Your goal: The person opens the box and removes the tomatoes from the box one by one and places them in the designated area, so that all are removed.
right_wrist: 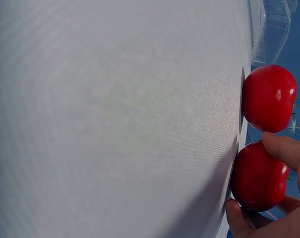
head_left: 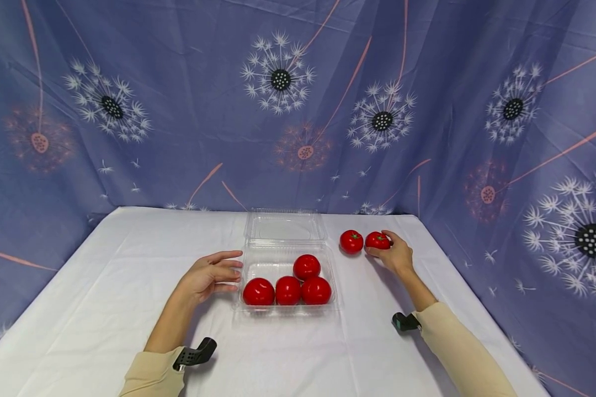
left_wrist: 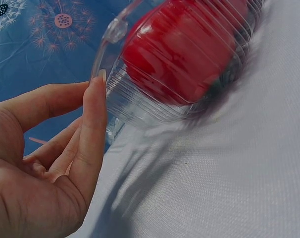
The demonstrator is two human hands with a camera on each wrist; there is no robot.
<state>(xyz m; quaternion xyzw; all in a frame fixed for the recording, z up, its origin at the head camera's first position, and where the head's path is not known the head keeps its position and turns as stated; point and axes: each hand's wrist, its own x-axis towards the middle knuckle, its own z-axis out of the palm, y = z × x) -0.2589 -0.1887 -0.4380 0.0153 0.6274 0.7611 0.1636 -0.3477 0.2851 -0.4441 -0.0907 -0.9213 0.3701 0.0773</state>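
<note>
A clear plastic clamshell box (head_left: pixel 284 263) lies open on the white table with several red tomatoes (head_left: pixel 288 290) in its tray. My left hand (head_left: pixel 213 275) rests beside the tray's left wall, fingers straight, a fingertip (left_wrist: pixel 98 82) touching the ribbed plastic (left_wrist: pixel 140 99). Two more tomatoes sit on the cloth to the right of the box. My right hand (head_left: pixel 394 255) curls its thumb and fingers around the right tomato (head_left: pixel 377 241) (right_wrist: pixel 259 176). The other loose tomato (head_left: pixel 351 241) (right_wrist: pixel 269 97) stands just left of it.
The box's clear lid (head_left: pixel 284 227) lies flat behind the tray. A white cloth (head_left: pixel 104 298) covers the table, with its edges near both forearms. A blue dandelion-print curtain (head_left: pixel 179 110) hangs close behind and on both sides.
</note>
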